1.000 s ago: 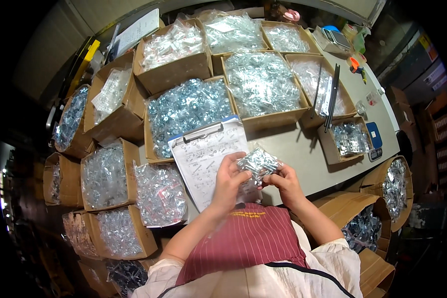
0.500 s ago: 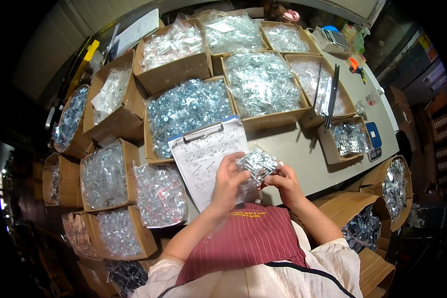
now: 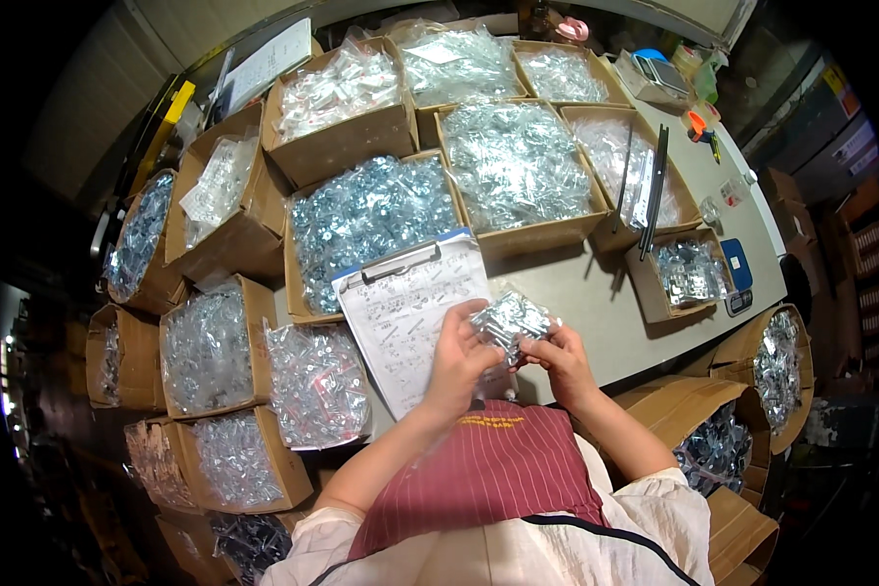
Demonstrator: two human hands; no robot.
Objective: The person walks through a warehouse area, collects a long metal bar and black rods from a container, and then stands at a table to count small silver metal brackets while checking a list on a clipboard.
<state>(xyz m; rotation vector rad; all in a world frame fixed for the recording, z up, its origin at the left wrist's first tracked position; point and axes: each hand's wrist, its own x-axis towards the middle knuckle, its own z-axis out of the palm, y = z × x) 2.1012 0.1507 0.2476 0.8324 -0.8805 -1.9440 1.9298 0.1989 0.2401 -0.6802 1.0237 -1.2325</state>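
Clear plastic packet (image 3: pixel 510 317): thin film around a cluster of silvery metal pins or bolts; we can't resolve head or thread at this size.
Packet position: between the two hands, at the near side of the table (image 3: pixel 596 327), just right of the clipboard (image 3: pixel 400 265). We can't tell whether its underside touches the tabletop.
Left hand (image 3: pixel 459 356): holding the packet's left side, fingers curled behind, thumb near the lower edge.
Right hand (image 3: pixel 562 363): pinching the lower right of the packet, thumb in front, fingers bent narrow.
Weight: we'd expect it dense for its size, since the metal fills most of it.
Stiffness: film soft, contents rigid. We judge it'll sag and shift as the pieces slide over each other.
Slip: glossy film, so we'd guess slick; pinching through to the metal should beat pinching loose film.
Fragility: metal looks tough; film is the weak part. We'd watch for hard ends poking through.
Best hold: opposite sides, thumbs on top, fingers under the mass, as we'd rate the present two-sided grip. A single corner would let the load swing.
Around it: cardboard carton (image 3: pixel 537 235) of bagged hardware beyond the hands; large clear bag (image 3: pixel 317 376) of small parts left of the clipboard.
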